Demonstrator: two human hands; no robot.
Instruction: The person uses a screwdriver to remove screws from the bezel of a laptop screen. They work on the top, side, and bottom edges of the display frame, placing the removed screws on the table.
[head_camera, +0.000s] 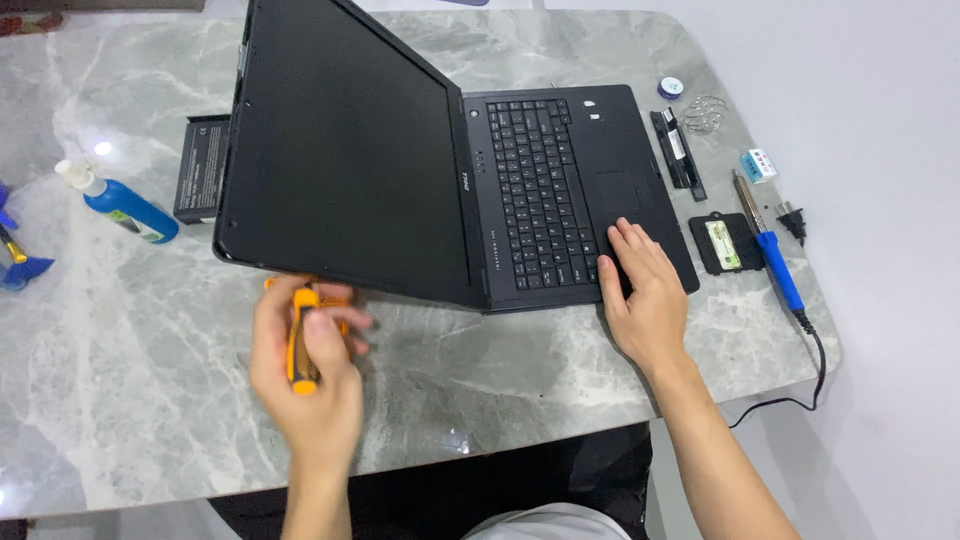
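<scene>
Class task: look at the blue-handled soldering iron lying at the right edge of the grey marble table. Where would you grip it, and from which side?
Grip the blue-handled soldering iron around its blue handle, probably coming from the open table edge on its right. The handle is the thickest straight part, and it lies flat with the metal tip pointing away and the black cord trailing off the near end. The small black cover plate crowds its left side.

One laptop (450, 160), one screwdriver (300, 340), one blue bottle (125, 205), one soldering iron (770, 250) (blue-handled), two hands, one battery pack (203, 167).
</scene>
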